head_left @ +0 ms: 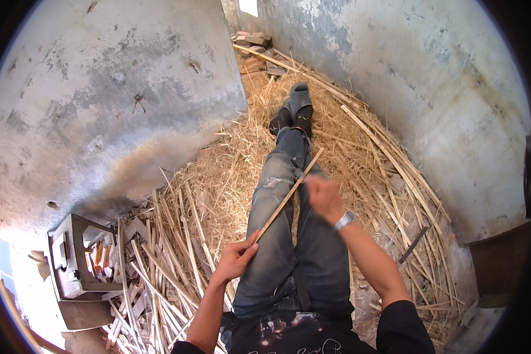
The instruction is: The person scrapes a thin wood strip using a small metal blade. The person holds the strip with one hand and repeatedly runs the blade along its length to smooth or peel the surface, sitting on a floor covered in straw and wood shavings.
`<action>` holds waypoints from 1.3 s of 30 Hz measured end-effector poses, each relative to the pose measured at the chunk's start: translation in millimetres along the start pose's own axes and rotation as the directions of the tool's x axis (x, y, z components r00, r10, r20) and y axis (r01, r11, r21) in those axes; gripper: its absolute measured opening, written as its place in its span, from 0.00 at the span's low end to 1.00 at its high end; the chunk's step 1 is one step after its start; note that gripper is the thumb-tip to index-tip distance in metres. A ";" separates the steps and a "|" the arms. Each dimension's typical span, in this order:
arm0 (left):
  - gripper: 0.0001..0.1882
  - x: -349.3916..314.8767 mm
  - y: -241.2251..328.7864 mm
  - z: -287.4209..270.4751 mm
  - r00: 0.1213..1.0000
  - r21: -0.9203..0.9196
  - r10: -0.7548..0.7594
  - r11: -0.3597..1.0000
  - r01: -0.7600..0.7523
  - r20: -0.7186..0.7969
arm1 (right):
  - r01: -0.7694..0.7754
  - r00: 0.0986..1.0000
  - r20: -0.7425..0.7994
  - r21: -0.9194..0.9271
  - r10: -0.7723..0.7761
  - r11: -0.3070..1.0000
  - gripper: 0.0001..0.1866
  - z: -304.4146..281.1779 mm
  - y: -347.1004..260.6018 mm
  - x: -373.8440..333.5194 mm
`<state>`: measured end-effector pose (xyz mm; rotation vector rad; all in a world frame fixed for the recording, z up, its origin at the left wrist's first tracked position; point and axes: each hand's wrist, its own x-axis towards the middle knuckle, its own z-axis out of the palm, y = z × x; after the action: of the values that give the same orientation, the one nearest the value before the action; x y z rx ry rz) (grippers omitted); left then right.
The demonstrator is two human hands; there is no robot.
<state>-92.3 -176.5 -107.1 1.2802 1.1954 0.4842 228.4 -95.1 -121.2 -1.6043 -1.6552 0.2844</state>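
Observation:
A thin, light-brown wooden strip [286, 200], perhaps split bamboo, slants across my outstretched legs [271, 236]. Its near end is pinched between the thumb and fingers of my left hand [237, 259], over my left thigh. My right hand [324, 197], slightly blurred, is closed in a fist above the right knee, close to the strip's far part. A small dark edge shows between that fist and the strip, but I cannot make out what it is. A silver watch [343, 220] circles my right wrist.
Pale shavings [218, 177] cover the floor around my legs. Many long strips [177, 248] are heaped at the left, and more [395, 159] lie along the right wall. A dark flat bar [413, 244] lies at the right. A box-like frame [79, 259] stands at lower left.

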 end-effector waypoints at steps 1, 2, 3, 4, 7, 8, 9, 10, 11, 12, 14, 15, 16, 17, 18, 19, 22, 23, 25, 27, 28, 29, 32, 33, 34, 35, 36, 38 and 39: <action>0.25 0.8 -3.0 0.1 1.000 -0.016 0.003 1.000 -0.004 -0.005 | 0.038 0.996 0.083 0.048 -0.042 0.998 0.21 8.8 -19.0 -20.5; 0.24 1.5 -4.6 0.7 1.000 -0.032 0.006 0.999 -0.006 -0.007 | 0.070 0.983 0.163 0.098 -0.085 0.993 0.20 12.3 -33.3 -37.7; 0.24 0.7 -3.1 0.2 1.000 -0.031 0.008 0.999 -0.009 -0.013 | 0.075 0.983 0.161 0.101 -0.091 0.992 0.20 10.9 -38.1 -41.8; 0.24 -1.0 -0.9 -0.4 1.000 -0.056 0.012 0.998 -0.013 -0.010 | 0.074 0.967 0.239 0.056 -0.085 0.996 0.20 10.1 -42.2 -44.1; 0.24 -3.6 0.5 0.8 0.999 -0.128 -0.034 0.991 0.036 0.021 | -0.021 0.990 0.143 0.054 0.014 0.998 0.19 9.3 -28.3 -26.4; 0.23 -1.4 3.9 -1.0 0.996 -0.168 -0.069 0.983 0.076 0.049 | -0.101 0.994 -0.040 0.111 0.106 0.989 0.19 8.3 -18.1 -12.1; 0.23 0.9 8.0 0.4 0.997 -0.163 -0.062 0.984 0.070 0.053 | -0.099 0.993 -0.049 0.110 0.105 0.989 0.19 4.2 -6.7 -2.7; 0.23 3.5 12.2 3.5 0.997 -0.129 -0.052 0.990 0.059 0.055 | -0.209 0.969 -0.117 0.082 0.218 0.974 0.19 -0.6 5.3 5.1; 0.23 3.6 13.6 6.0 0.998 -0.098 -0.050 0.994 0.054 0.048 | -0.317 0.929 -0.176 0.066 0.324 0.946 0.19 -0.2 10.8 7.2; 0.23 4.2 15.4 6.7 0.998 -0.097 -0.053 0.994 0.057 0.043 | -0.206 0.967 -0.134 0.099 0.219 0.973 0.19 8.9 1.1 -1.9; 0.23 6.7 20.5 7.2 0.997 -0.227 -0.064 0.971 0.073 0.050 | -0.009 1.000 -0.023 0.126 0.012 0.992 0.18 35.3 -26.6 -40.3; 0.23 6.0 21.6 6.8 0.997 -0.226 -0.063 0.971 0.073 0.051 | 0.012 0.996 0.089 0.105 -0.021 0.994 0.18 43.2 -39.3 -62.3; 0.22 3.2 21.8 6.5 0.996 -0.205 -0.083 0.975 0.089 0.039 | 0.005 0.996 0.091 0.105 -0.015 0.994 0.18 38.4 -48.3 -70.3; 0.21 2.4 21.5 8.5 0.995 -0.186 -0.099 0.977 0.102 0.027 | -0.039 0.986 0.163 0.091 0.024 0.995 0.19 27.3 -57.5 -75.7; 0.21 3.3 19.0 10.7 0.994 -0.187 -0.100 0.977 0.105 0.032 | -0.082 0.970 0.234 0.074 0.063 0.994 0.19 21.0 -61.3 -79.0; 0.21 4.8 14.9 12.7 0.999 -0.152 -0.030 0.988 0.032 0.015 | -0.115 0.990 0.114 0.301 0.084 0.946 0.18 26.7 -50.2 -77.0; 0.22 4.1 6.9 20.1 0.997 -0.080 0.074 0.994 -0.076 -0.026 | -0.336 0.941 0.105 0.423 0.323 0.841 0.17 1.2 -41.1 -50.4; 0.22 3.5 5.0 20.6 0.992 -0.043 0.112 0.993 -0.114 -0.059 | -0.335 0.941 0.107 0.426 0.321 0.840 0.17 -5.3 -47.3 -40.5; 0.25 0.0 7.2 19.7 0.987 0.095 0.150 0.985 -0.145 -0.056 | -0.389 0.921 0.171 0.414 0.349 0.823 0.17 -14.9 -59.0 -28.5; 0.29 -6.0 20.0 21.8 0.982 0.233 0.187 0.956 -0.176 -0.028 | -0.368 0.929 0.150 0.492 0.339 0.789 0.18 -1.1 -40.1 -25.6; 0.33 -11.3 31.3 24.4 0.983 0.306 0.170 0.941 -0.141 -0.070 | -0.334 0.938 0.123 0.564 0.323 0.755 0.18 5.2 -28.4 -24.7; 0.37 -15.1 38.1 24.3 0.980 0.377 0.159 0.921 -0.102 -0.122 | -0.306 0.940 0.074 0.619 0.334 0.723 0.17 8.6 -25.2 -19.7; 0.45 -24.7 3.2 -1.8 0.928 0.425 0.352 0.863 -0.273 -0.119 | -0.376 0.900 0.030 0.557 0.435 0.740 0.18 0.7 -15.6 4.1; 0.37 -33.4 8.8 -4.6 0.929 0.364 0.327 0.898 -0.247 -0.176 | -0.383 0.897 0.035 0.558 0.441 0.736 0.18 -2.0 -11.6 10.6; 0.37 -33.7 2.3 -11.0 0.931 0.366 0.320 0.899 -0.241 -0.173 | -0.367 0.903 -0.008 0.504 0.429 0.782 0.18 -4.8 -7.6 16.4; 0.31 -34.1 0.8 -17.1 0.903 0.476 0.410 0.824 -0.307 -0.127 | -0.350 0.910 -0.048 0.444 0.412 0.825 0.18 -5.9 -3.9 17.6; 0.26 -34.3 -0.2 -19.4 0.869 0.576 0.491 0.730 -0.368 -0.067 | -0.355 0.908 -0.044 0.444 0.416 0.823 0.18 -3.7 2.8 13.8; 0.18 -37.0 -2.4 -12.4 0.877 0.543 0.458 0.778 -0.315 -0.147 | -0.245 0.960 -0.042 0.349 0.277 0.905 0.20 0.3 9.2 8.5; 0.19 -36.2 -3.5 -11.1 0.891 0.497 0.428 0.812 -0.306 -0.151 | -0.246 0.960 -0.040 0.349 0.277 0.904 0.20 1.2 7.6 6.1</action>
<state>-116.5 -202.5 -93.8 1.9351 1.3272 0.6933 234.0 -87.8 -124.6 -1.5431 -1.2395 0.5964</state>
